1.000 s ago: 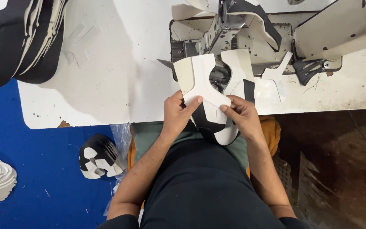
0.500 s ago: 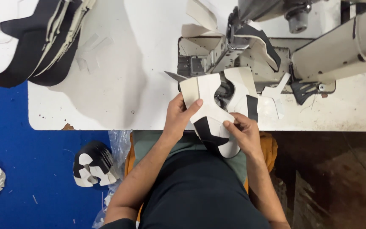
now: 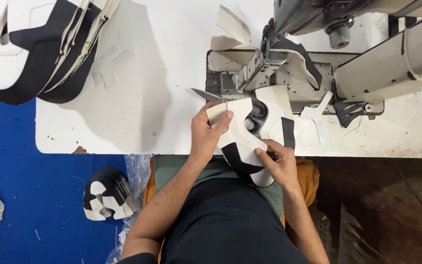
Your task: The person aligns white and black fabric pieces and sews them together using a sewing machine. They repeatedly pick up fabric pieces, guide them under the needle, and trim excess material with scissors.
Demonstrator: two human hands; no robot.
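I have the black-and-white shoe upper pinched in both hands at the near edge of the white work table, just in front of the sewing machine. My left hand clamps its cream tab at about ten o'clock, thumb on top; my right hand grips the black-and-white end at about five o'clock, fingers closed on the edge.

As I judge it, I am lining the piece up for feeding under the needle area. The next move calls for keeping the layers flat and sliding the upper toward twelve o'clock without letting it twist.

Its long axis runs roughly from five o'clock to eleven, the pale end pointing at the machine bed. A stack of finished uppers lies far off at ten o'clock.
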